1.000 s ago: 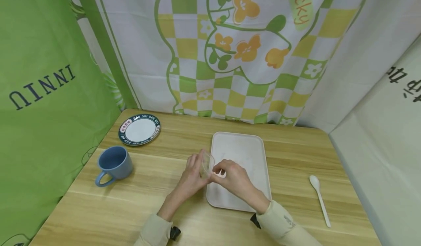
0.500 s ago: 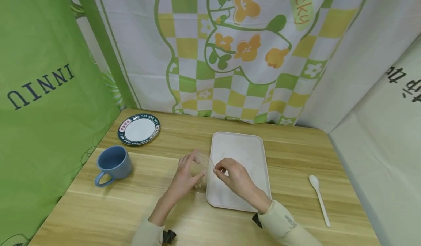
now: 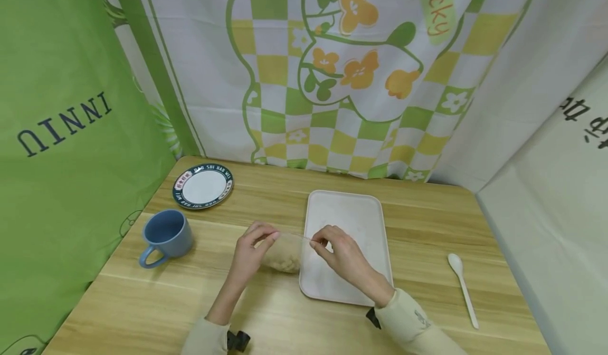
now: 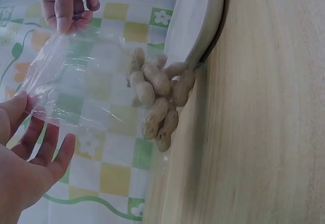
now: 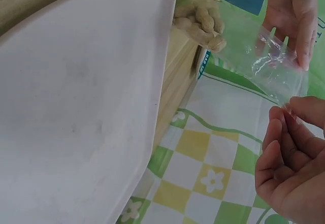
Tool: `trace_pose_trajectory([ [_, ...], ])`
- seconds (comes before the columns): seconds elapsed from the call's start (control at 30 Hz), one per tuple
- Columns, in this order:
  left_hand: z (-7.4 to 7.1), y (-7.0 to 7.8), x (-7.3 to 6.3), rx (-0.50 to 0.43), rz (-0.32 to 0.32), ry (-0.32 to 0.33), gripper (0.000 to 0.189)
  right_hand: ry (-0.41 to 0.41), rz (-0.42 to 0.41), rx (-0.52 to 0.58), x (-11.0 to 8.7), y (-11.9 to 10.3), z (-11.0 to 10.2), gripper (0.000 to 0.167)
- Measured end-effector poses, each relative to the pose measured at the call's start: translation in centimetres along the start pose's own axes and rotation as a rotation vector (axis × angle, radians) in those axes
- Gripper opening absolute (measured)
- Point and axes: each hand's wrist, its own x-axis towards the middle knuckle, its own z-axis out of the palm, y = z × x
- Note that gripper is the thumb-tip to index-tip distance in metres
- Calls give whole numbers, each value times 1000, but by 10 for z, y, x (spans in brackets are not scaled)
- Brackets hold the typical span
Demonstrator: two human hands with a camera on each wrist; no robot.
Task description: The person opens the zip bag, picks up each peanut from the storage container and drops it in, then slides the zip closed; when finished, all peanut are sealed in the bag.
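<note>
A clear plastic bag hangs stretched between my two hands, with unshelled peanuts gathered at its bottom. My left hand pinches the left end of the bag's top edge between thumb and forefinger. At the other end, the thumb and fingertips of my right hand pinch the same edge, over the left side of a white tray. In the left wrist view the bag's film looks creased and shiny near the pinched ends. Whether the bag's bottom touches the table cannot be told.
A blue mug stands at the left of the wooden table, its handle toward the near left. Behind it lies a dark-rimmed plate. To the right lies a white spoon. Printed curtains enclose the back and sides.
My left hand has moved left, away from the right hand, and now pinches the bag's edge. The bag has spread flat and the peanuts show beneath. My right hand stays nearly in place.
</note>
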Motion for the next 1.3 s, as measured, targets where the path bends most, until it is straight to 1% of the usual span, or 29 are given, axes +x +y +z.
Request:
trace_pose_trajectory([
  [0.07,-1,9,0,1,-8,-12,9,3,-8,12,1,0,1,5],
  [0.17,0,14,0,11,10,-16,7,2,-27,28,3,-1,3,10],
  [0.2,0,17,0,17,20,-23,7,0,-32,37,5,-2,5,11],
  [0.23,1,17,0,28,42,-29,7,-3,-34,45,6,-3,6,12],
  [0.33,3,11,1,52,106,-44,6,-14,-35,63,10,-7,9,11],
  [0.43,5,3,1,64,146,-65,6,-15,-33,74,13,-11,12,8],
  [0.6,7,-2,1,70,183,-88,6,-4,-30,90,16,-14,14,6],
  [0.8,6,0,1,79,219,-101,6,9,-34,122,16,-15,14,6],
  [0.87,7,2,1,79,213,-105,6,17,-44,134,16,-15,13,5],
  [0.9,7,3,1,79,200,-107,6,19,-50,140,16,-15,12,5],
  [1.1,8,8,0,65,64,-140,5,13,-79,162,16,-13,10,6],
  [1.13,8,10,0,60,50,-148,6,10,-83,164,16,-13,9,4],
  [1.23,8,19,0,46,34,-176,5,6,-97,159,15,-13,9,3],
  [1.3,7,26,0,37,43,-191,5,7,-110,151,15,-12,10,4],
])
